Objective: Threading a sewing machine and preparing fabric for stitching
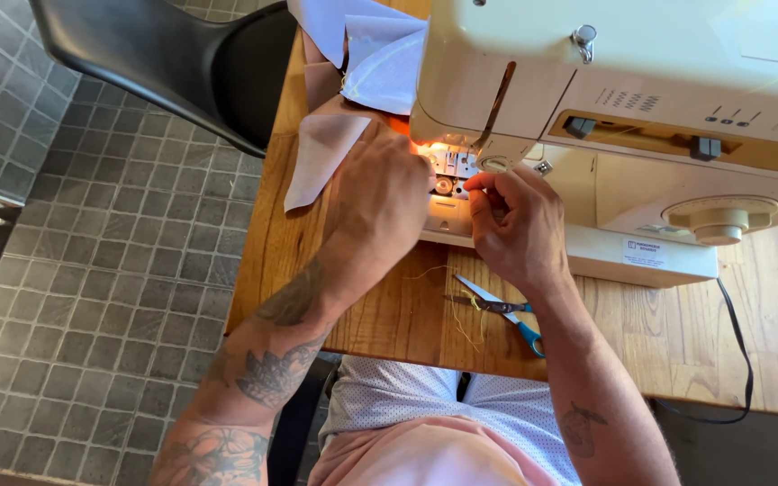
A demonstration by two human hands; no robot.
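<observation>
A cream sewing machine (641, 117) stands on a wooden table (389, 315), its lamp lit over the needle plate (450, 171). My left hand (380, 193) rests beside the plate at the machine's left end, fingers curled toward the needle area; what it grips is hidden. My right hand (515, 225) pinches something small, likely thread, right at the needle plate. Loose yellowish thread (465, 315) trails over the table below my right hand.
Scissors with blue handles (502, 310) lie on the table near my right wrist. White fabric pieces (353, 81) lie behind the machine's left end. A black chair (173, 54) stands on the grey tiled floor at the left. A black cable (736, 351) runs off the table's right side.
</observation>
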